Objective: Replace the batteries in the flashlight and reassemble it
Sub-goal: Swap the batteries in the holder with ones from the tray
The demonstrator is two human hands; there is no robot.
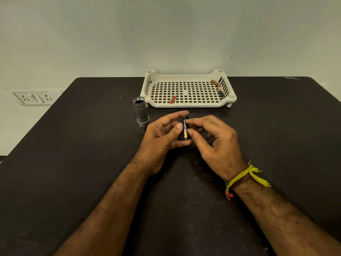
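- A dark table [77, 163] fills the lower two thirds of the frame, set against a pale wall with a white socket plate [35, 97] at the left edge.
- A cream perforated tray [186, 105] sits at the table's far edge, just above centre frame, its long side running left to right.
- The left hand [162, 137], at centre frame, has its fingers curled round a black battery holder [183, 126]; the thumb lies across the holder's left side and the forefinger arches over its far end.
- The right hand [215, 143], just right of centre, is loosely curled, its forefinger and thumb tips pinching at the holder's right side beside the seated cell; a yellow thread band [245, 177] circles that wrist.
- The grey flashlight body [140, 112] stands upright left of the tray's near corner, long axis vertical, open mouth upward and wider head down on the table, apart from both hands.
- The battery holder is held with its long axis running away from the camera; a black-and-copper battery [185, 134] shows in its near half.
- In the tray: two batteries [218, 87] lie near the right wall, and a red battery [172, 99] lies near the front edge.
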